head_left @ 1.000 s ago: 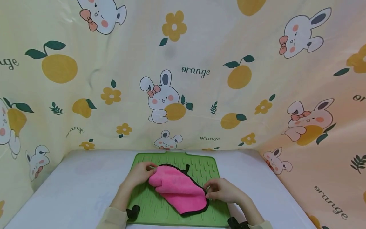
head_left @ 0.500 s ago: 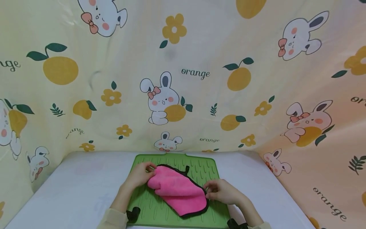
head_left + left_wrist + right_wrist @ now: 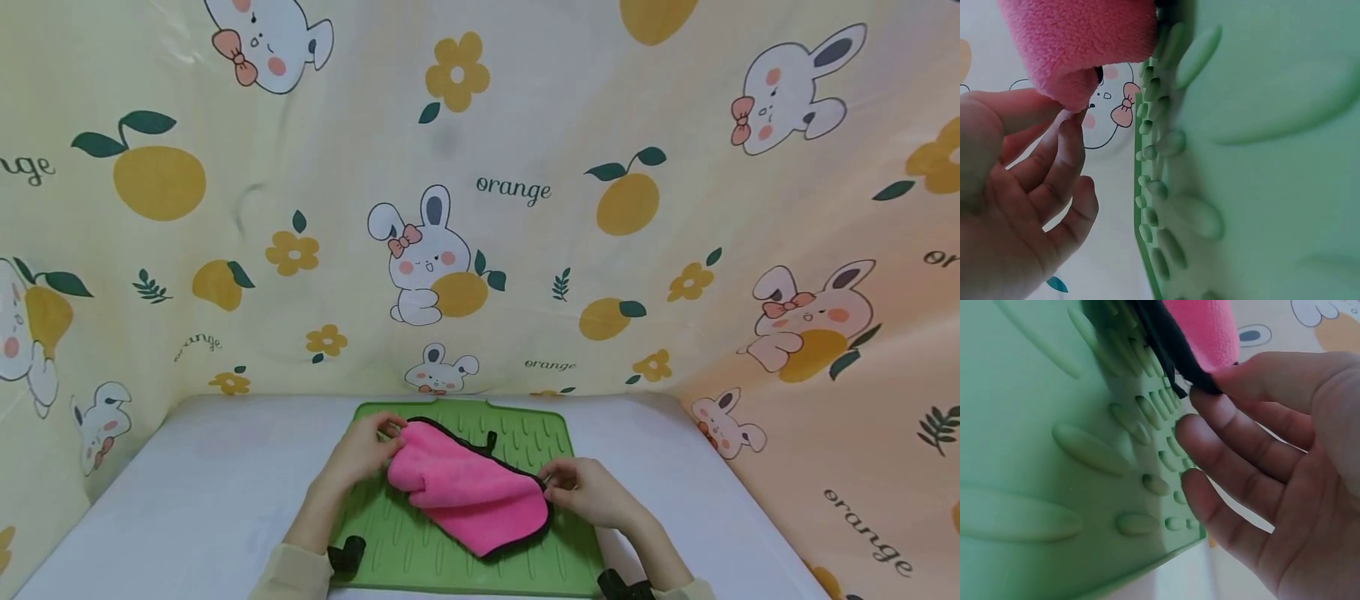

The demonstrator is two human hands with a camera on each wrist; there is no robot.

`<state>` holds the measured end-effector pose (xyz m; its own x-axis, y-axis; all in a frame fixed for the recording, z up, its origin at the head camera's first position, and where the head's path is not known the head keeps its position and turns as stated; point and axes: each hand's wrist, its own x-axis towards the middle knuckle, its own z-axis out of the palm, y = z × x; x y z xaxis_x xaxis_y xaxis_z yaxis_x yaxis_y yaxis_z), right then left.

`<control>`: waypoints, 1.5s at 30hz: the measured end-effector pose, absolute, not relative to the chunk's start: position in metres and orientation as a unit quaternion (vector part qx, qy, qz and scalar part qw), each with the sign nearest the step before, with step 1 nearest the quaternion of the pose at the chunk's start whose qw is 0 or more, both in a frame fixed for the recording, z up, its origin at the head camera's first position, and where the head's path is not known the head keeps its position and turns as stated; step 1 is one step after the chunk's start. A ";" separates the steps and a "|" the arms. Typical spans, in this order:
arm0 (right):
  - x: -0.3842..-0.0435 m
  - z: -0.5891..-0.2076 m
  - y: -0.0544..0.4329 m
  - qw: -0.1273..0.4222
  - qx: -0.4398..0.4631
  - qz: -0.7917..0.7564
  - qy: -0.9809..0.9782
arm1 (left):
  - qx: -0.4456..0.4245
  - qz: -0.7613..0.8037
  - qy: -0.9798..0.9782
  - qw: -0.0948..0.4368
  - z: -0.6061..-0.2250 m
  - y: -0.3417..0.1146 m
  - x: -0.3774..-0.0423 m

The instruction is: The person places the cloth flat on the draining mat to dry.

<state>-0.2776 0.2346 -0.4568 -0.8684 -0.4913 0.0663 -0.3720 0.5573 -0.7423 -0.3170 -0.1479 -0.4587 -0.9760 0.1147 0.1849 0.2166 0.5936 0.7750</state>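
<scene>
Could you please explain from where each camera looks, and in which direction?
Head: worn on the head, facing forward and down; shows the pink cloth, green mat, left hand and right hand.
Left wrist: on that wrist, facing the left hand's fingers pinching one cloth end.
Right wrist: likewise, facing the right hand's fingers pinching the black edge.
Both wrist views share the pink cloth and green mat.

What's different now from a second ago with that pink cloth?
The left hand and right hand have shifted slightly upward in the head view, the pink cloth with them. Neither grip visibly changed; the green mat stayed put.
</scene>
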 end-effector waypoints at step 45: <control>-0.279 -0.468 0.216 0.013 -0.097 -0.483 0.870 | -0.077 -0.521 -0.849 0.040 -0.455 -0.157 -0.319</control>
<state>-0.2787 0.2164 -0.4679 -0.9809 -0.1808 0.0714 -0.1562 0.5147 -0.8430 -0.3188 -0.1567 -0.4546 -0.9850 0.0893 0.1473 0.1718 0.4447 0.8791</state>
